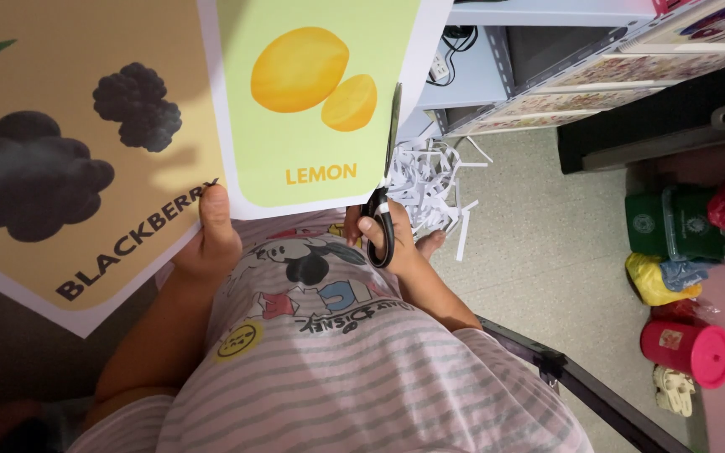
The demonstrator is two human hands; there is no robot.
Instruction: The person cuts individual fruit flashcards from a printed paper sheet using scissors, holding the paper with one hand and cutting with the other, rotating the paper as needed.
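Note:
My left hand (210, 235) pinches the lower edge of a large printed sheet (127, 109) held up in front of me. The sheet shows a tan card with dark berries and a pale green card (312, 151) with a whole yellow fruit and a half. My right hand (383, 235) grips black-handled scissors (382, 220); their blades point up along the right edge of the green card. A striped shirt with a cartoon print fills the lower middle of the view.
White paper strips (430, 180) lie piled on the floor by my foot. Grey shelving (497, 67) stands behind. At right sit green boxes (673, 222), a yellow bag (652, 281), a pink lidded cup (688, 348) and a black metal bar (581, 386).

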